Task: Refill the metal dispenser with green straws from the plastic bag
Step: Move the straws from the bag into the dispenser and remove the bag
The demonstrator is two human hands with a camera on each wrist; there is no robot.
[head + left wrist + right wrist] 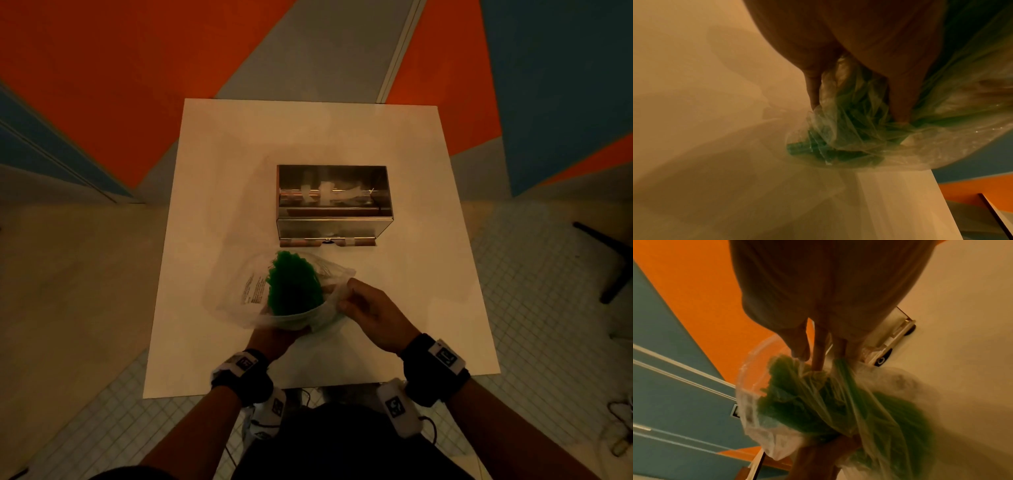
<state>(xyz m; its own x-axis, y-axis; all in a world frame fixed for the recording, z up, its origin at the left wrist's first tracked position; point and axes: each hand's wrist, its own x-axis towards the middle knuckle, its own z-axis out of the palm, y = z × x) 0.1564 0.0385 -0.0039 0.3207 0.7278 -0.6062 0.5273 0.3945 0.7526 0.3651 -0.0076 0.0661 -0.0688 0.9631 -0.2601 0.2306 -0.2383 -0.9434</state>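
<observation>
The metal dispenser (334, 202) stands with its top open in the middle of the white table (212, 171); white strips lie inside it. Just in front of it a clear plastic bag (236, 294) holds a bundle of green straws (291, 284), their ends pointing up out of the mouth. My left hand (270, 342) grips the bag from below, fingers (900, 97) bunched in the plastic (849, 105) around the straws (797, 147). My right hand (370, 308) pinches the bag's right edge, its fingers (799, 344) closed on the film (859, 394). The dispenser (898, 331) lies beyond.
The table's near edge is close to my body, and bare tabletop lies left and right of the dispenser. A black chair leg (609, 253) stands on the tiled floor to the right, with cables (620, 428) near it. Orange and blue walls rise behind.
</observation>
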